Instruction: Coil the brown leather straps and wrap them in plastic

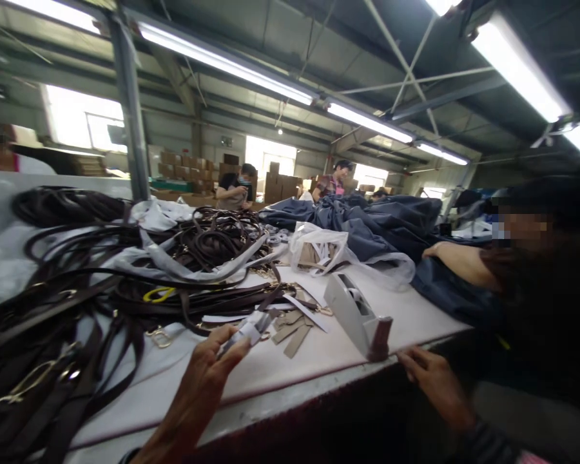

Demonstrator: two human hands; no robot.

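"So, from my remote seat I see the left hand (212,368) closed on something. What is it?"

"A small, pale grey wrapped bundle (251,327), pinched between thumb and fingers over the white-topped table (319,366), just left of the flat beige strips (297,330)."

"How would it handle?"

"Light, I'd judge, with a smooth, maybe slippery wrapping over something firmer; I can't make out the inside. I'd grip it by the sides near the lower end, gently, so the wrapping doesn't slide."

"And the arms?"

"The left forearm slants up and rightward from the bottom edge, palm turned inward. The right hand (432,380) comes from the lower right, out of a dark striped sleeve (490,444), fingers half curled and thumb near the fingertips, just beside the brown front end of the grey tape dispenser (348,310)."

"Anything in it?"

"I can't tell; any clear tape there would be too fine for me to see."
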